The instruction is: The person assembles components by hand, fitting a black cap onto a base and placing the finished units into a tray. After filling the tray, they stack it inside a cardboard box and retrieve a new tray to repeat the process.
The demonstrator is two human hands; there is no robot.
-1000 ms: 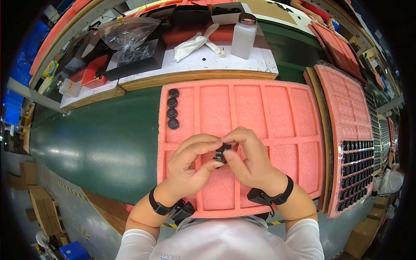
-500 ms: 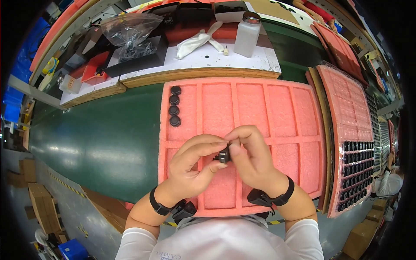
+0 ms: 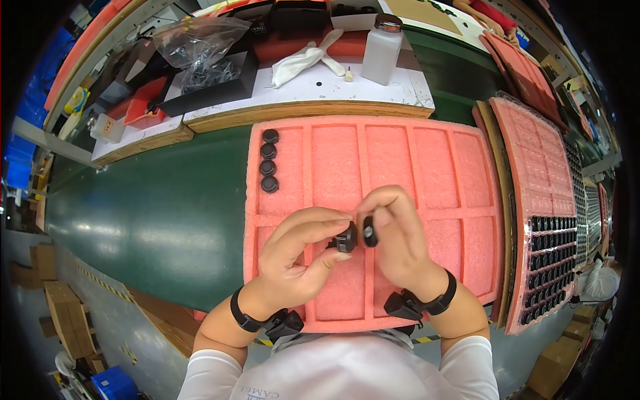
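Note:
Above the pink foam tray (image 3: pixel 362 267), my left hand (image 3: pixel 298 257) pinches a small black part (image 3: pixel 346 238) between thumb and fingertips; its exact kind is unclear. My right hand (image 3: pixel 400 240) is closed on a small black round cap (image 3: pixel 370 231) with a pale spot at its middle. A narrow gap separates the cap from the part. Several round black pieces (image 3: pixel 268 167) stand in a column in the tray's upper left compartment.
Beyond the tray, a white-topped board (image 3: pixel 293 100) bears a plastic bottle (image 3: pixel 382 53), white gloves (image 3: pixel 300 65) and a black box (image 3: pixel 217 97) with a clear bag. At right leans a foam tray (image 3: pixel 533 160) with rows of black pieces. Another person's hand (image 3: pixel 492 27) shows far right.
My right hand has drawn off to the right with the black cap, which now shows apart from the part in my left hand. The left hand stays nearly in place.

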